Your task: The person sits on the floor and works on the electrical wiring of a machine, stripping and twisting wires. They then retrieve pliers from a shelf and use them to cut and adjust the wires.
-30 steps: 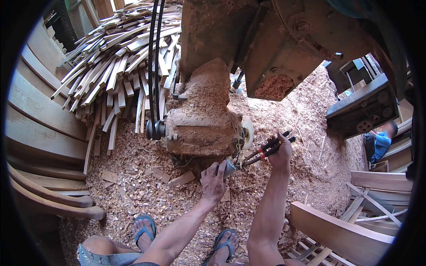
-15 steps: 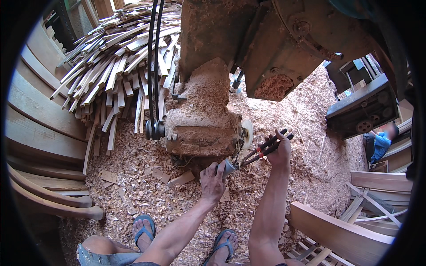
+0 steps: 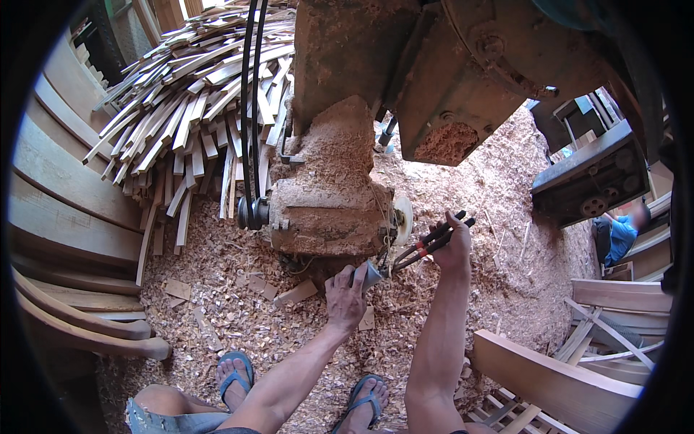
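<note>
My right hand [image 3: 452,246] is closed round the black handles of long pliers [image 3: 410,256] with red bands. Their jaws point left, at the end of a grey cylindrical piece [image 3: 372,275]. My left hand [image 3: 345,295] wraps its fingers over that grey piece from the left; its far side is hidden. Just above both hands is a motor [image 3: 329,220] coated in sawdust, with a pulley [image 3: 253,213] on its left and a pale disc [image 3: 403,220] on its right. Thin strands hang near the disc, beside the plier jaws.
Wood shavings [image 3: 499,282] cover the floor round my sandalled feet. A large machine body [image 3: 354,58] overhangs the motor; black belts [image 3: 249,108] run up from the pulley. Stacked wood strips [image 3: 195,94] stand back left, curved boards [image 3: 557,372] front right. A person in blue [image 3: 619,237] sits far right.
My right hand and the plier handles have shifted very slightly to the left. My left hand stays on the grey piece.
</note>
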{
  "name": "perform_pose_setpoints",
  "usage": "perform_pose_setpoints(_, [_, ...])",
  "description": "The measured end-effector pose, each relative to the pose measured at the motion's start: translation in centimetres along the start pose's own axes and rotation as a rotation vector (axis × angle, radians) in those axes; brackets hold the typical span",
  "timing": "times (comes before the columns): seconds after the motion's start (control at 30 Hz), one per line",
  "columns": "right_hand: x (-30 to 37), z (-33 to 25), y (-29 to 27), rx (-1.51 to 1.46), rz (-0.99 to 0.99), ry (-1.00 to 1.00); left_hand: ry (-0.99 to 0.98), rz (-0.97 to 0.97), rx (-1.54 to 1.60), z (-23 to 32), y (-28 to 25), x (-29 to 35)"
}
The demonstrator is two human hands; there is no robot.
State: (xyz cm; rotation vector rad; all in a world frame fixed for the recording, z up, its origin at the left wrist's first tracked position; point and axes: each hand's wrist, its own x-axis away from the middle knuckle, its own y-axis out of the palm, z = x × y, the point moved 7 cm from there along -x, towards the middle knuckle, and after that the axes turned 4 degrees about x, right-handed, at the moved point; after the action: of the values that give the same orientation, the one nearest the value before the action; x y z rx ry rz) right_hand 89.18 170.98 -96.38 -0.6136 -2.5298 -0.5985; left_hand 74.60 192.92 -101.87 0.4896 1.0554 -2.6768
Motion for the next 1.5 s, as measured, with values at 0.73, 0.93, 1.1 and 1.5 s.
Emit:
perform_pose_setpoints(0.73, [-0.6, 0.3, 1.0, -0.098, 0.125, -0.142, -0.02, 0.006, -0.006, -0.3, -0.1, 0.1])
perform_pose_setpoints(0.93, [-1.3, 0.7, 0.4, -0.109, 0.11, -0.142, -0.024, 0.015, -0.021, -0.1, -0.2, 0.0])
perform_pose_setpoints(1.1, [-0.4, 0.6, 0.5, -0.075, 0.034, -0.113, -0.019, 0.015, -0.016, 0.0, -0.5, -0.1])
perform_pose_setpoints(1.5, [0.3, -0.1, -0.1, -0.005, -0.027, -0.064, -0.012, 0.02, -0.011, -0.1, -0.8, -0.1])
